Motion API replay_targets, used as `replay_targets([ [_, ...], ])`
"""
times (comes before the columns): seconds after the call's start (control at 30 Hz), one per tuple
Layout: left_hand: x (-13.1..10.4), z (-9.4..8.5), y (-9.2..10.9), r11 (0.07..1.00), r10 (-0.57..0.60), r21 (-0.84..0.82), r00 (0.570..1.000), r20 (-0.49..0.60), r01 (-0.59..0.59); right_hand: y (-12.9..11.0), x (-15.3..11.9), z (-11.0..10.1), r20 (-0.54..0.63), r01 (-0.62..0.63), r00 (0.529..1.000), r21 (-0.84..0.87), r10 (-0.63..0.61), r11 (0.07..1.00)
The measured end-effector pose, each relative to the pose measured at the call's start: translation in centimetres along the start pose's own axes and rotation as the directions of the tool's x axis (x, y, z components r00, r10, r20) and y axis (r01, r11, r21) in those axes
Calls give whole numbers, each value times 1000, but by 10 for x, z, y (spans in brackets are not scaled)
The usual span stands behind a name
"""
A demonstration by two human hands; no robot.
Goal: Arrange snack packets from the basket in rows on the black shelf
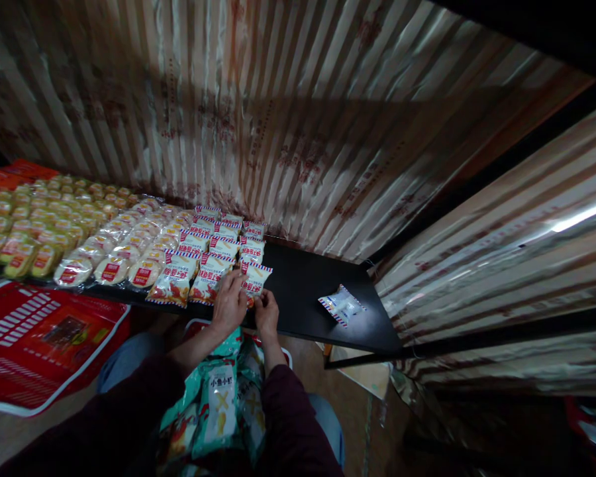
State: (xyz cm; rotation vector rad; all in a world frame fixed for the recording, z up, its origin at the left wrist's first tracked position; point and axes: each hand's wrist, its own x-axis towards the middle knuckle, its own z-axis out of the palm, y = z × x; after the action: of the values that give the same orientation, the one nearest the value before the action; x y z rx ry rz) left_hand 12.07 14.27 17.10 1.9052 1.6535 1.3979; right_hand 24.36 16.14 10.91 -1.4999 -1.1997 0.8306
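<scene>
A small white snack bag with red lettering and a striped top edge lies at the front of the black shelf. My right hand pinches its lower right corner. Along the bag's left side, the curled fingers of my left hand press on its edge and partly cover it. Matching bags stand in overlapping rows just left and behind, including a bag beside my left hand. One lone bag lies face down toward the shelf's right end.
Rows of clear-wrapped round pastries and yellow packs fill the shelf's left. Below are a red basket and green snack bags between my knees. Striped sheeting hangs behind; a dark frame bar runs at the right.
</scene>
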Motion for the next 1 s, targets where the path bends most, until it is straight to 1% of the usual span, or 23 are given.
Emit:
replay_targets([
  [0.07, -19, -1, -2, 994, 37, 95, 996, 83, -45, -1, 3, -1, 3, 8, 1000, -12, -8, 1000],
  [0.13, -32, -1, -5, 983, 45, 167, 986, 158, -72, -2, 5, -2, 12, 23, 1000, -12, -23, 1000],
  [0.2, -38, 1, -8, 974, 43, 207, 977, 209, -87, -3, 8, -2, 19, 33, 999, -13, -33, 999],
  [0.27, -38, 3, -11, 969, 39, 230, 972, 232, -94, -3, 10, -2, 25, 29, 999, -26, -29, 999],
  [0.5, -34, 7, -12, 958, -6, 279, 971, 239, -62, -2, 15, -1, 37, 39, 999, -69, -37, 997],
  [0.63, -33, 9, -13, 952, -12, 300, 969, 246, -65, 0, 14, 0, 15, 49, 999, -101, -48, 994],
  [0.87, -33, 10, -17, 946, -19, 317, 969, 247, -63, 1, 17, 0, 37, 65, 997, -95, -62, 993],
  [0.93, -33, 10, -16, 946, -21, 318, 970, 242, -59, 2, 19, 0, 26, 82, 997, -101, -79, 992],
  [1.0, -33, 10, -15, 944, -24, 325, 972, 235, -55, 3, 20, -1, -13, 89, 996, -112, -91, 990],
])
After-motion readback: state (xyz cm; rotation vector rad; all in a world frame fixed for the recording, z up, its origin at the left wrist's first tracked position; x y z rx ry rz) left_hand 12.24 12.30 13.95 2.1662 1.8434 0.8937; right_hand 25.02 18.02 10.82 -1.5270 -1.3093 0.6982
